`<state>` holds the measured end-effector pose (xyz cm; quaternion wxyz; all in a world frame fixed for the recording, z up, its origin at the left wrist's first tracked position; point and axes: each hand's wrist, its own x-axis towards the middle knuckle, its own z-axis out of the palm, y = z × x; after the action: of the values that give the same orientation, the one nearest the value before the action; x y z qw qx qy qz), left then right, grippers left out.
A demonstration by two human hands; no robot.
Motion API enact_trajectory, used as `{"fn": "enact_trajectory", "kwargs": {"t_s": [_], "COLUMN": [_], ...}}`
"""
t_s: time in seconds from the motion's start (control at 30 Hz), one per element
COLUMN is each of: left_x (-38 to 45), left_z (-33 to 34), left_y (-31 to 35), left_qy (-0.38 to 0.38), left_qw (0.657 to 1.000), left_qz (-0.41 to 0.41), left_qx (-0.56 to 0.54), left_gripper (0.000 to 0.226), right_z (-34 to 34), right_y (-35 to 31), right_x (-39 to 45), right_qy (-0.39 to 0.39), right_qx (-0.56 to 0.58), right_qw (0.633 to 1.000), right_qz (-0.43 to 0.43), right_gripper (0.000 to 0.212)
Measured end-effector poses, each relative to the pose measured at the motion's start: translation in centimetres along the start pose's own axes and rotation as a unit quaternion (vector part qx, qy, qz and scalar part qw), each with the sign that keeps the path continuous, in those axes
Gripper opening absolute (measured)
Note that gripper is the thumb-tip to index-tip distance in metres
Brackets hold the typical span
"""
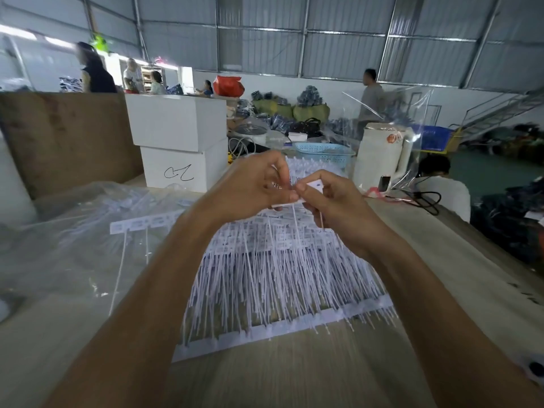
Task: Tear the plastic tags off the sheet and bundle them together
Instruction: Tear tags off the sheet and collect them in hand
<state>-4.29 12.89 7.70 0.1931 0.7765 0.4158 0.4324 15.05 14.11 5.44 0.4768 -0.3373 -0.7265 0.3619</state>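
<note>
Nearest the camera, a big heap of white tag sheets [282, 278] sprawls across the wooden surface [294, 378], stems fanned toward us and the header strips still joined in long rows. That is a lot of tearing left, by my reckoning.

Just above the heap, both hands are raised and working together. The left hand [250, 187] has its fingers curled in, the grip pinched on what looks like the gathered tags [279, 185], though blur hides how many it holds. The right hand [329, 198] meets it thumb to thumb, its grip closed on a single white tag head [313, 184], with a thin stem dangling below. I judge one tag is being torn free or added to the bundle right now.

To the left, a short strip of tags [141, 225] with a few stems lies apart from the heap, on crumpled clear plastic bags [59, 245]. No finished, tied bundle shows anywhere on the surface, so I'd call this early in the job.

Further back stand two stacked white boxes [179, 142], a blue basket [323, 151] and a white jug-like appliance [382, 154] under more clear plastic. Beyond that, several people stand or sit among piles of goods in a metal-walled hall.
</note>
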Motion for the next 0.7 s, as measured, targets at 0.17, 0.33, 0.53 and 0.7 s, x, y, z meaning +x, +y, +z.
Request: {"fn": "enact_trajectory", "kwargs": {"t_s": [0.17, 0.33, 0.53, 0.7], "left_x": [0.2, -0.1, -0.8, -1.3], "left_z": [-0.1, -0.7, -2.1, -2.5], "left_y": [-0.4, -0.3, 0.0, 0.1], "left_qy": [-0.015, -0.043, -0.088, -0.113], "left_qw": [0.997, 0.994, 0.996, 0.991], "left_qz": [0.014, -0.005, -0.018, -0.04], "left_qx": [0.078, 0.099, 0.029, -0.06], "left_gripper": [0.012, 0.023, 0.032, 0.033], "right_z": [-0.6, -1.3, -0.8, -0.5], "right_y": [-0.1, -0.3, -0.6, -0.6], "right_x": [0.1, -0.2, -0.3, -0.4], "right_qy": [0.025, -0.058, -0.035, 0.033], "right_qx": [0.056, -0.026, -0.212, -0.377], "right_qw": [0.998, 0.998, 0.954, 0.84], "right_qz": [0.014, -0.01, -0.208, -0.388], "right_gripper": [0.018, 0.022, 0.016, 0.023]}}
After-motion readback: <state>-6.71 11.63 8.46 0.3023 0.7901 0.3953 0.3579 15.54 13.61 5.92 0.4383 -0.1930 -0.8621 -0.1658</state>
